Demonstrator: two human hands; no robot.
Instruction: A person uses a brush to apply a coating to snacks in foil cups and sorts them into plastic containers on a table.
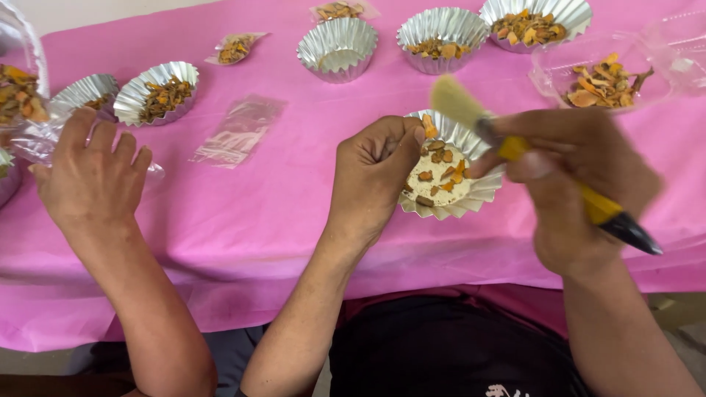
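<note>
Over on the far left, another person's hand (92, 173) is resting half open on a crinkly clear bag (33, 140) that is lying on the pink worktop (257, 213). Just behind it, two shiny foil cups (158, 92) are sitting with orange and brown dried bits in them. A flat empty bag (239, 131) is lying a little to the right, and a small filled bag (235, 48) is lying further back.

In the middle, the person's left hand (375, 176) is gripping the rim of one foil cup (471, 198) near the front edge of the worktop. It is tipping the cup a little. The thumb is pinching the edge. A few dried bits (441, 165) are sitting on the pale bottom of this cup, so it is looking nearly empty.

The right hand (581, 184) is closing tight around a brush (507, 147) with a yellow and black handle. The fluffy tip is hanging just above the back rim of that cup, and it is looking blurry.

At the back, one empty cup (337, 48) is waiting, and two more cups (441, 40) are holding bits. A clear tub (551, 70) on the right is holding bigger dried pieces (607, 84).

It is looking like the work is partway along: some bags are filled, and several cups are full
</note>
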